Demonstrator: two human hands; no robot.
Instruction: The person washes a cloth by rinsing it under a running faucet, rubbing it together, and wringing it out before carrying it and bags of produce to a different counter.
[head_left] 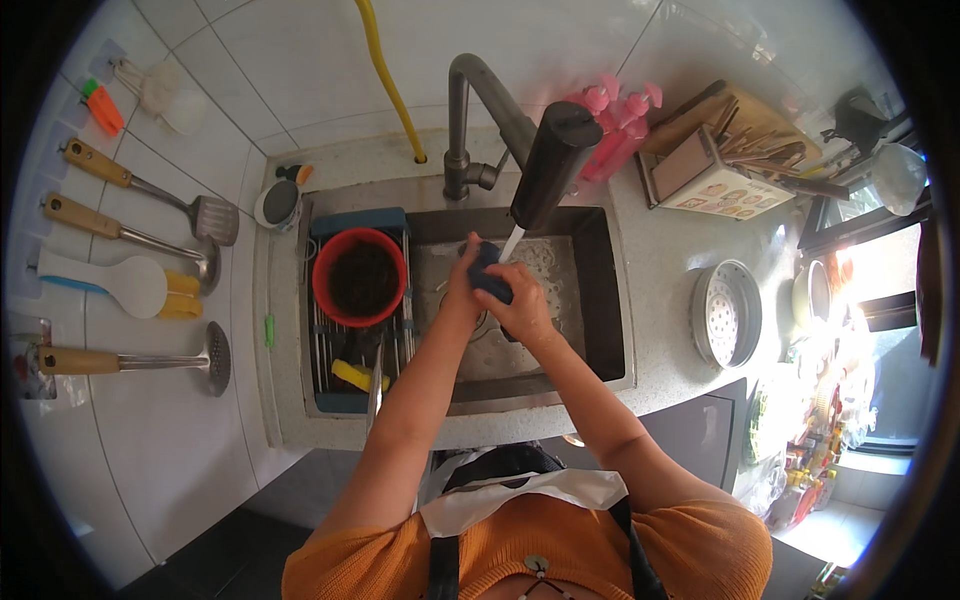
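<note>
1. Both hands are over the sink (600, 300), under the dark spout of the faucet (552, 165), where a thin stream of water (512, 243) falls.
2. The right hand (522, 308) holds a dark blue cloth (488, 272). Its fingers are curled around the cloth and pressed together.
3. The left hand (462, 290) touches the same cloth from the left side. Its fingers are mostly hidden behind the cloth, so I cannot tell if they are spread or closed.
4. The cloth is between the two hands, directly under the water, above the bottom of the sink.
5. On the left part of the sink there is a draining rack (345, 350). A red bowl (360, 276) stands in it, with something dark inside, and a yellow thing (355, 375) lies in front of the bowl.
6. On the tiled wall at the left hang a slotted turner (150, 190), a ladle (125, 233), a white rice spoon (105, 280) and a skimmer (135, 361), most with wooden handles.
7. At the right, on the counter, stands a round steamer tray (727, 314), well apart from the hands.
8. Behind the faucet stand pink pump bottles (620, 125), and a yellow hose (385, 75) runs down the wall.
</note>
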